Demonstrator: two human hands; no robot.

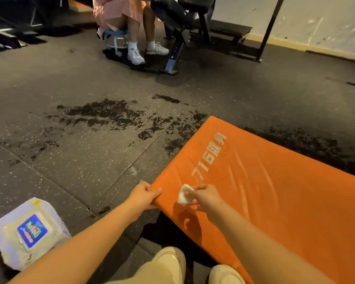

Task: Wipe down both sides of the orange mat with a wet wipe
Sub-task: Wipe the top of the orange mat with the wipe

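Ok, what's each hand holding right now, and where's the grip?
The left hand grips the orange mat at its left corner. The right hand pinches the wet wipe by its right edge, over the mat's top face.

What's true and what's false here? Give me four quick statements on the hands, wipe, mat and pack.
1. The right hand holds the wet wipe on the orange mat. True.
2. The left hand rests flat on the floor. False: its fingers grip the mat's near corner.
3. The wipe pack sits on the mat. False: it lies on the floor, left of the person.
4. The mat is spread out, printed side up. True.
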